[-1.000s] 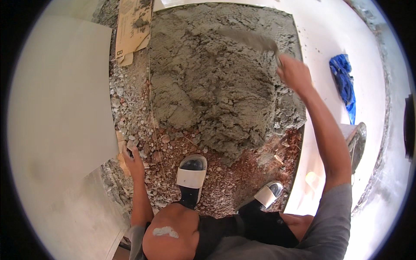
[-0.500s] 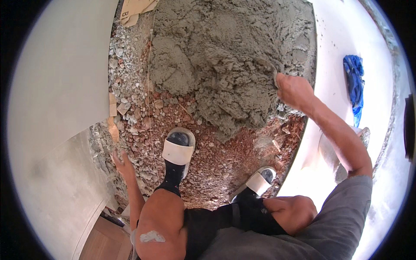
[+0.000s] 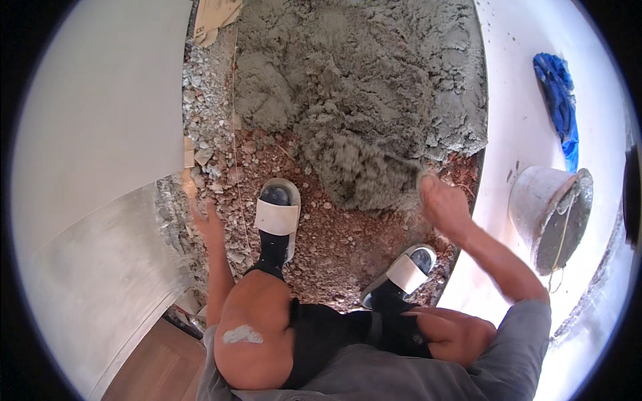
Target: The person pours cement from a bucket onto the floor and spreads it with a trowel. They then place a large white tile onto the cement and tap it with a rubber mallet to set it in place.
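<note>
A wet grey mortar bed (image 3: 361, 87) covers the far half of a strip of reddish rubble (image 3: 321, 234). My right hand (image 3: 445, 204) is closed on a trowel (image 3: 401, 166), whose blurred blade lies in the near tongue of the mortar, just beyond my right foot. My left hand (image 3: 206, 220) has its fingers spread and rests on the broken rubble by the edge of the large pale tile (image 3: 100, 120) on the left. It holds nothing. My feet in white slide sandals (image 3: 277, 217) stand on the rubble between the hands.
A mortar-caked grey bucket (image 3: 548, 214) stands on the white tile (image 3: 521, 67) to the right, with a blue cloth (image 3: 558, 107) beyond it. Cardboard (image 3: 214, 17) lies at the far left. A thin string (image 3: 235, 134) runs along the rubble. Wood flooring (image 3: 160, 361) shows at bottom left.
My right hand has drawn back toward me from the far right of the mortar, pulling a tongue of mortar along. My left hand stays on the rubble at the tile edge.
</note>
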`<act>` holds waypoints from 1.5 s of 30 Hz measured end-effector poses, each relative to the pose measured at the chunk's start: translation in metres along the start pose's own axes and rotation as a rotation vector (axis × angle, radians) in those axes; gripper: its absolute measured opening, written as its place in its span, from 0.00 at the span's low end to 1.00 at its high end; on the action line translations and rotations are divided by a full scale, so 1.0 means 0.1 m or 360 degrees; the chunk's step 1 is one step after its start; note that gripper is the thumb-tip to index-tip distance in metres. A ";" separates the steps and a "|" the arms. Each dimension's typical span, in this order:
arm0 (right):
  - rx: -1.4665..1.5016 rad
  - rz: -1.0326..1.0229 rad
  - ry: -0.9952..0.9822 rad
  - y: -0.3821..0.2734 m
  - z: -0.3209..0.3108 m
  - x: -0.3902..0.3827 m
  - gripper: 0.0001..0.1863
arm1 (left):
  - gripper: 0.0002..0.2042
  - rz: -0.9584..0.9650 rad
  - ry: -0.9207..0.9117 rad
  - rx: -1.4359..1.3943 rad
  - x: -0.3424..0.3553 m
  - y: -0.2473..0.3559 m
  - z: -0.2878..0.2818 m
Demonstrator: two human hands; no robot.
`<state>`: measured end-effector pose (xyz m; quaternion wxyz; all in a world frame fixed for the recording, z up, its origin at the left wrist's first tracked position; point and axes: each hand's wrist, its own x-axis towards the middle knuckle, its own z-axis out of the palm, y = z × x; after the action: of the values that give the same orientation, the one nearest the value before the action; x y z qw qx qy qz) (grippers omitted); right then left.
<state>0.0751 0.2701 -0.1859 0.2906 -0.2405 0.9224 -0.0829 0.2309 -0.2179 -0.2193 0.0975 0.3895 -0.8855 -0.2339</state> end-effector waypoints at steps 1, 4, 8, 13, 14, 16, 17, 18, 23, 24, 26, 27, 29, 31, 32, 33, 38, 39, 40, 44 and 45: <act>0.0085 -0.0137 0.0216 0.02 0.07 -0.06 0.06 | 0.28 -0.0095 -0.0015 0.0005 -0.06 0.04 -0.01; 0.0189 -0.0269 0.0444 0.15 0.13 -0.17 0.08 | 0.28 -0.0192 -0.0106 0.0025 -0.37 0.09 -0.05; 0.0238 0.0078 0.0411 0.44 -0.34 0.10 0.08 | 0.27 0.0126 -0.0179 0.0327 -0.81 -0.06 -0.56; 0.0097 0.0252 0.0767 0.89 -0.98 0.83 0.07 | 0.26 -0.0035 0.0003 0.0317 -0.67 -0.29 -0.77; -0.0034 0.0349 0.0847 0.91 -0.93 0.89 0.07 | 0.25 -0.0112 0.0079 0.0198 -0.57 -0.30 -0.63; -0.0021 0.0195 0.0650 0.84 -0.62 0.82 0.07 | 0.25 -0.0168 0.0055 0.0101 -0.56 -0.32 -0.37; -0.0009 0.0177 0.0508 0.74 -0.40 0.70 0.07 | 0.25 -0.0110 -0.0016 0.0095 -0.56 -0.31 -0.23; -0.0007 0.0163 0.0428 0.68 -0.24 0.56 0.06 | 0.25 -0.0027 -0.0097 0.0078 -0.56 -0.29 -0.14; 0.0013 0.0149 0.0078 0.30 0.16 -0.20 0.11 | 0.29 -0.0256 -0.0179 -0.0159 -0.52 -0.18 0.07; 0.0067 0.0176 0.0163 0.27 0.11 -0.29 0.12 | 0.29 -0.0322 -0.0177 -0.0113 -0.47 -0.17 0.08; 0.0168 0.0264 0.0310 0.27 -0.09 -0.41 0.14 | 0.30 -0.0355 -0.0166 -0.0074 -0.38 -0.18 0.13; 0.0202 0.0420 0.0350 0.28 -0.20 -0.46 0.14 | 0.30 -0.0414 -0.0183 -0.0075 -0.33 -0.20 0.17; 0.0307 0.0518 0.0555 0.28 -0.38 -0.53 0.15 | 0.29 -0.0374 -0.0174 -0.0142 -0.32 -0.23 0.25; 0.0088 0.0666 0.0433 0.22 -0.45 -0.59 0.13 | 0.27 -0.0345 -0.0187 -0.0217 -0.31 -0.25 0.35; 0.0348 0.0820 0.0336 0.14 -0.43 -0.59 0.12 | 0.26 -0.0304 -0.0192 -0.0247 -0.32 -0.26 0.38; 0.0624 0.0952 0.0254 0.03 -0.36 -0.59 0.12 | 0.25 -0.0207 -0.0161 -0.0270 -0.31 -0.27 0.40; 0.1242 0.1142 0.0294 -0.87 0.32 -0.34 0.08 | 0.21 -0.0359 -0.0226 -0.0629 -0.28 -0.30 0.48; 0.1327 0.1120 0.0305 -1.01 0.44 -0.26 0.08 | 0.21 -0.0317 -0.0191 -0.0679 -0.27 -0.32 0.49; 0.1399 0.1169 0.0307 -1.13 0.53 -0.21 0.08 | 0.21 -0.0312 -0.0183 -0.0741 -0.26 -0.33 0.49; 0.1168 0.1028 0.0305 -1.48 0.67 -0.01 0.10 | 0.21 -0.0202 -0.0241 -0.0672 -0.22 -0.39 0.52; 0.1122 0.0982 0.0318 -1.58 0.67 0.04 0.11 | 0.21 -0.0174 -0.0265 -0.0660 -0.21 -0.39 0.53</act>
<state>0.1730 0.1297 -0.1968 0.2754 0.1671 0.8898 -0.3233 0.2516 -0.2072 -0.2845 0.0893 0.3877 -0.8010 -0.4473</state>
